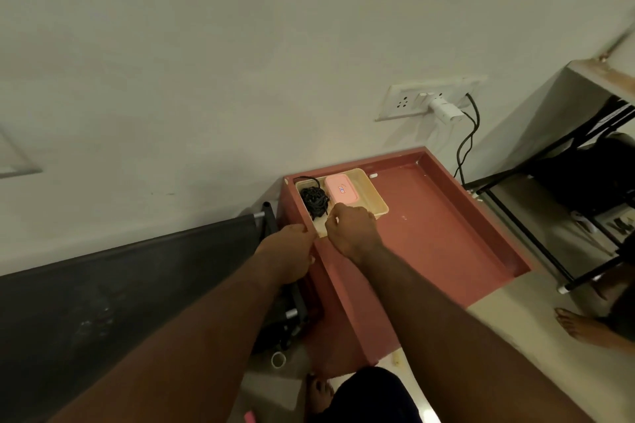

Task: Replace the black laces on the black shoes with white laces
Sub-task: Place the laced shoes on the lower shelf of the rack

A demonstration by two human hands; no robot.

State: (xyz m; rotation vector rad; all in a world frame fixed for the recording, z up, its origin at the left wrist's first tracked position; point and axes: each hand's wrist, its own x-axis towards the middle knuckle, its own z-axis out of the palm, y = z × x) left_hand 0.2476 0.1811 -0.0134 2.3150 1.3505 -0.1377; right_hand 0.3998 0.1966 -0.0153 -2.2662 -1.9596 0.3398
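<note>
Both left hand [291,249] and right hand [353,229] block tray [374,196] near apparent laces [313,200].

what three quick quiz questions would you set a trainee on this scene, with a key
1. True or false: the black laces lie bundled inside the cream tray.
2. What lies beside the laces in that tray? A) a white shoe B) a pink box C) scissors
3. Fill in: the white charger is plugged into the wall ____.

Key: 1 true; 2 B; 3 socket.
</note>
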